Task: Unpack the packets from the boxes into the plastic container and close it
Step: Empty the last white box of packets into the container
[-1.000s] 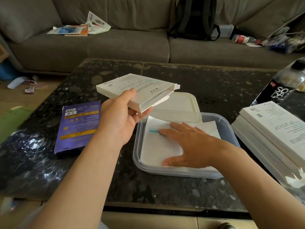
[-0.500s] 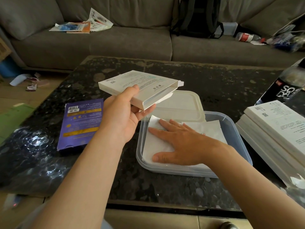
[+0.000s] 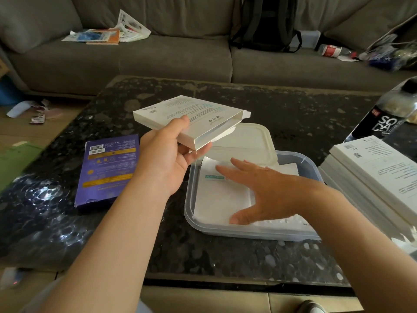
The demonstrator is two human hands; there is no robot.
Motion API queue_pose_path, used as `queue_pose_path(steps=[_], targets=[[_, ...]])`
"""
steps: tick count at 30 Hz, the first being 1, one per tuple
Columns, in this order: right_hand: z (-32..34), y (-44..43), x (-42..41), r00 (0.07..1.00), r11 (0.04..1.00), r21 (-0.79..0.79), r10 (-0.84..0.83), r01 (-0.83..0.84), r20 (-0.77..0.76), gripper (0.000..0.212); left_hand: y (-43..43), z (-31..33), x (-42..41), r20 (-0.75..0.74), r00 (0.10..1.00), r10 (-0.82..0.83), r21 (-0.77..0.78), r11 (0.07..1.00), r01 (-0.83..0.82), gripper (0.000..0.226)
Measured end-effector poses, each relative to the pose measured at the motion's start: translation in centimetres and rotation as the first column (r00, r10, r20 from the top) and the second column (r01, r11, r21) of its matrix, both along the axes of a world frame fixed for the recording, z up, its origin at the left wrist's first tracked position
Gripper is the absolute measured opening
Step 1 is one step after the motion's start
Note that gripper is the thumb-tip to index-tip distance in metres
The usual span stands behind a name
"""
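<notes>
While the left hand grips the white box at its near corner, thumb on top and fingers beneath, the box hangs tilted above the container's far-left corner. Its open end faces right with a flap out. Contents: cannot tell.

Right hand: wide, fingers straight and spread, holding nothing, palm down over the packets. It is slightly blurred, so contact is uncertain.

Packets: flat white sachets lying stacked in the container, a clear shallow tub on the surface. The lid lies just beyond the tub, its near edge overlapping the far rim.

Handling, as a judgement: the packets look light, thin and floppy, with a slick skin, so they would slide on each other. Best taken by an edge or pressed flat from above. The box is stiff, light card and would crush under a hard pinch.

Outward: a stack of boxes sits right of the tub, likely unpacked yet. A purple box lies left, and a bottle stands far right.
</notes>
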State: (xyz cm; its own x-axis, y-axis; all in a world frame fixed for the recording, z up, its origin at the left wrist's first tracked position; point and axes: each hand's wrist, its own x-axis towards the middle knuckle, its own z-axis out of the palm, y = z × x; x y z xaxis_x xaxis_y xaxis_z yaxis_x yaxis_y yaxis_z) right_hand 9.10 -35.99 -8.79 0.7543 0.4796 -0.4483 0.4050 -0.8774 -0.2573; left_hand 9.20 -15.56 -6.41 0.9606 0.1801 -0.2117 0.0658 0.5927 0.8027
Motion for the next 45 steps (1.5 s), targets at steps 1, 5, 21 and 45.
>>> queue_pose_path(steps=[1, 5, 21, 45], targets=[[-0.3, -0.1, -0.1, 1.0, 0.999, -0.035, 0.011, -0.011, 0.005, 0.103, -0.1, 0.0, 0.0, -0.001, 1.0, -0.004, 0.001, 1.0, 0.004, 0.019], [-1.1, -0.1, -0.1, 0.998, 0.995, -0.09, 0.039, -0.035, 0.039, 0.104, -0.3, -0.1, -0.1, -0.006, 1.0, -0.016, 0.009, 1.0, 0.016, 0.023], [3.4, 0.0, -0.9, 0.754, 0.761, 0.647, -0.452, 0.047, 0.477, 0.034, -0.6, -0.2, -0.1, 0.0, 1.0, -0.008, 0.025, 1.0, 0.008, 0.03], [0.9, 2.7, -0.6, 0.723, 0.857, 0.51, -0.399, 0.075, 0.564, 0.058, -1.1, -0.3, -0.3, 0.033, 0.994, -0.103, 0.065, 0.993, 0.1, 0.039]])
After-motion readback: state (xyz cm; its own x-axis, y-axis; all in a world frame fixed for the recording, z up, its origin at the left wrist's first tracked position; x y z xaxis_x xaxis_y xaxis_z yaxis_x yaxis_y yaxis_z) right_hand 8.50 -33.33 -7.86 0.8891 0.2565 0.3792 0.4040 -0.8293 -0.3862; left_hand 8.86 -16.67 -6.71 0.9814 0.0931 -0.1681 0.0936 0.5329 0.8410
